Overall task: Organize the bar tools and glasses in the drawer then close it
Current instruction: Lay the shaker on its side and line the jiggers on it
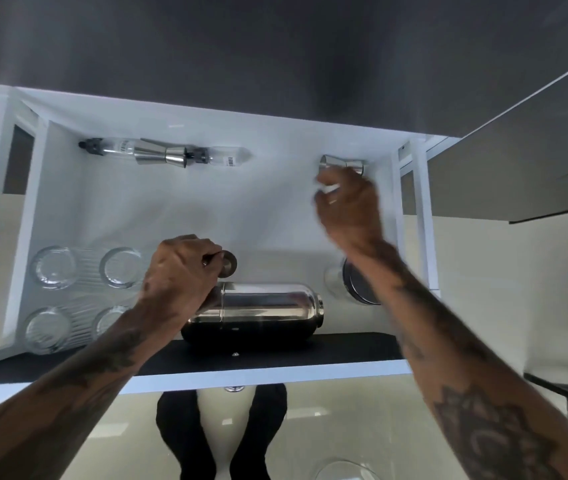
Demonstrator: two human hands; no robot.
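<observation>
A wide white pull-out drawer (109,202) fills the middle of the frame, its dark front edge running along the lower centre. Low in the middle, just behind that edge, a polished steel cocktail shaker (261,304) lies on its side. The left hand (178,268) is clenched over the shaker's left end, fingers curled round a small metal bar tool with a round disc end (228,263) that pokes out to the right of the knuckles; what the rest of it looks like is hidden in the fist. In the lower left, four clear ribbed drinking glasses (54,268) stand in a two-by-two block. Along the back wall, upper left of centre, two clear plastic-wrapped pourers with black spouts (222,155) lie end to end with a steel double-cone jigger (161,155) resting between them. At the upper right corner a second steel jigger (341,164) lies against the back wall; the right hand (348,199) hovers just in front of it, fingers bent and blurred, so I cannot tell whether it grips anything. Beneath the right forearm, a dark round metal strainer (358,282) sits beside a clear glass (332,278).
</observation>
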